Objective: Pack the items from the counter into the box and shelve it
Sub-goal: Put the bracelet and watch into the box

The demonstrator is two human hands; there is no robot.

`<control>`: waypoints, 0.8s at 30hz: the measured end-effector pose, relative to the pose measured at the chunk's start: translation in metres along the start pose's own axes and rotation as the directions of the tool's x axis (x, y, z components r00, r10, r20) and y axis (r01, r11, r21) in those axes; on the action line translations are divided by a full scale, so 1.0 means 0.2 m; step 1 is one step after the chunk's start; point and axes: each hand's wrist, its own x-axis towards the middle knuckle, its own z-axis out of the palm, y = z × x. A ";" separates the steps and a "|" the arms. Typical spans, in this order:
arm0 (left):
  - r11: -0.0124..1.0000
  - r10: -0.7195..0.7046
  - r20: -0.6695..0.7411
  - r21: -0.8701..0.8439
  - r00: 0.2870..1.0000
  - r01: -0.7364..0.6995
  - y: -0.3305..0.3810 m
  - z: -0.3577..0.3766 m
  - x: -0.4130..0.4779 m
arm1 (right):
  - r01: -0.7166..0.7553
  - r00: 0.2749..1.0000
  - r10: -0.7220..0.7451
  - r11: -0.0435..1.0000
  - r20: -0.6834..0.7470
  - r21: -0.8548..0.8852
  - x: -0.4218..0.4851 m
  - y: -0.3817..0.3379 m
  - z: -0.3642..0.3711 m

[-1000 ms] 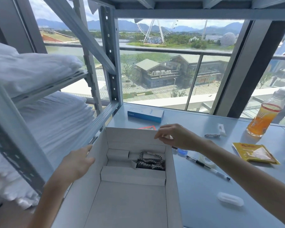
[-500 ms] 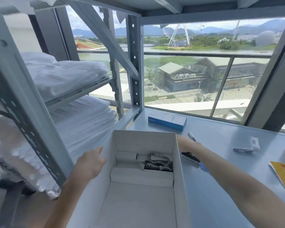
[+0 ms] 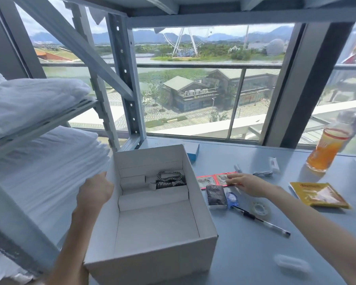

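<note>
An open white box (image 3: 203, 204) stands on the blue-grey counter, with a chain bracelet on a dark item (image 3: 170, 178) in its far compartment. My left hand (image 3: 95, 191) rests against the outside of the box's left wall, and its fingers are hidden. My right hand (image 3: 245, 185) lies to the right of the box, fingers stretched out onto a strip of red packets (image 3: 209, 179). Just in front of the strip lie a dark pouch (image 3: 215, 195) and a small blue item (image 3: 231, 199). A pen (image 3: 261, 220) and a tape roll (image 3: 260, 208) are under my right forearm.
A metal shelf rack (image 3: 130, 103) with stacked white linen (image 3: 41, 161) stands left of the box. On the counter are a blue box (image 3: 194, 152), a yellow packet (image 3: 319, 195), an orange drink bottle (image 3: 325, 149), a white case (image 3: 292, 264) and small items near the window.
My right hand left the box's far rim and came down on the counter to its right, onto the red packets. My left hand stayed at the box's left wall.
</note>
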 end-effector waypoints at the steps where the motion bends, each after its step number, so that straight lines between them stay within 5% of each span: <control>1: 1.000 -0.007 0.000 -0.003 1.000 0.007 0.01 0.00 0.01 | -0.007 1.000 0.007 1.000 -0.003 -0.003 -0.02 0.00 -0.01; 6: 0.999 -0.039 -0.016 -0.010 0.999 0.039 0.05 0.01 0.00 | 0.028 0.993 -0.039 0.994 -0.110 -0.102 -0.03 -0.21 0.02; 9: 0.999 -0.053 -0.019 -0.013 0.998 0.052 0.06 0.01 -0.03 | 0.132 0.991 -0.133 0.990 -0.020 -0.044 -0.04 -0.38 0.09; 16: 0.994 0.012 0.079 0.106 0.997 -0.021 0.05 -0.09 -0.11 | -0.048 0.998 0.044 0.994 0.044 0.099 -0.21 -0.33 0.08; 19: 0.978 0.137 -0.037 0.166 0.990 -0.129 0.08 -0.18 -0.25 | -0.092 0.995 0.095 0.993 -0.041 0.075 -0.35 -0.32 0.09; 21: 0.927 0.373 -0.237 0.145 0.897 -0.347 0.13 -0.22 -0.39 | -0.118 0.982 0.126 0.991 -0.143 0.063 -0.46 -0.33 0.12; 24: 0.693 0.667 -0.415 0.042 0.618 -0.720 0.25 -0.21 -0.64 | -0.202 0.929 0.242 0.966 -0.279 0.164 -0.67 -0.36 0.15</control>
